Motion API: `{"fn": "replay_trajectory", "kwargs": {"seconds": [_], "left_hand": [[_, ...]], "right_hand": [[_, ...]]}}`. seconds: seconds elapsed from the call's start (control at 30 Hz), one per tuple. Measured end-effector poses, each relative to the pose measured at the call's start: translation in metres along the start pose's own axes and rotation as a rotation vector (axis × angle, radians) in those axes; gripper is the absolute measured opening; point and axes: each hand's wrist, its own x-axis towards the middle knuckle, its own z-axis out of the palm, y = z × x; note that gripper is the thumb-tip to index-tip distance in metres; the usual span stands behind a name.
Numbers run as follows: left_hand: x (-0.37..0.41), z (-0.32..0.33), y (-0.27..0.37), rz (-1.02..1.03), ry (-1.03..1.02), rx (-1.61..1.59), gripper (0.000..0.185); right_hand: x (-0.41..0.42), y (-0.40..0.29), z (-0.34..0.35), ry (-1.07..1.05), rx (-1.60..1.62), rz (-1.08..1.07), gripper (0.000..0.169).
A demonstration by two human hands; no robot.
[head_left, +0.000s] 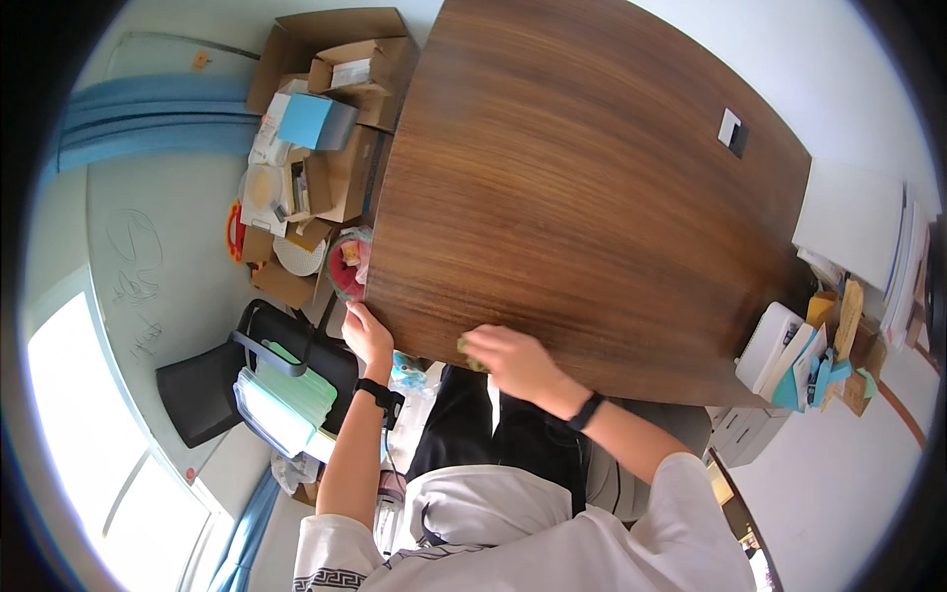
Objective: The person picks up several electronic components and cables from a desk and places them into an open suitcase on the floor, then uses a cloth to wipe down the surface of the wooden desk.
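Note:
A large brown wooden table point(577, 207) fills the middle of the view. At its near left corner is my left hand point(368, 334), its fingers resting at the edge; I cannot tell whether it grips the corner. My right hand point(514, 362) lies over the near edge of the tabletop, closed around a small yellowish-green cloth or sponge point(470, 354), mostly hidden by the fingers. Each wrist wears a black band.
Cardboard boxes point(355, 170) and a red bin point(346, 266) stand along the table's left side. A black chair point(200, 392) holds greenish plastic containers point(296, 392). Papers and a notebook point(769, 344) lie at the right end. A white-and-black fitting point(731, 129) sits on the far right tabletop.

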Motion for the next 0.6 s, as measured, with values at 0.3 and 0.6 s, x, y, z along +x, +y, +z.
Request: {"fn": "replay_trajectory", "kwargs": {"seconds": [0.3,0.6], "left_hand": [[0.002,-0.002,0.004,0.035,-0.038,0.002,0.054],[-0.001,-0.003,0.000,0.046,-0.009,0.034,0.054]], "right_hand": [[0.213,0.124,-0.138,0.953,-0.280,0.268,0.030],[0.083,0.023,0.031,0.133,-0.167,-0.231,0.043]]}}
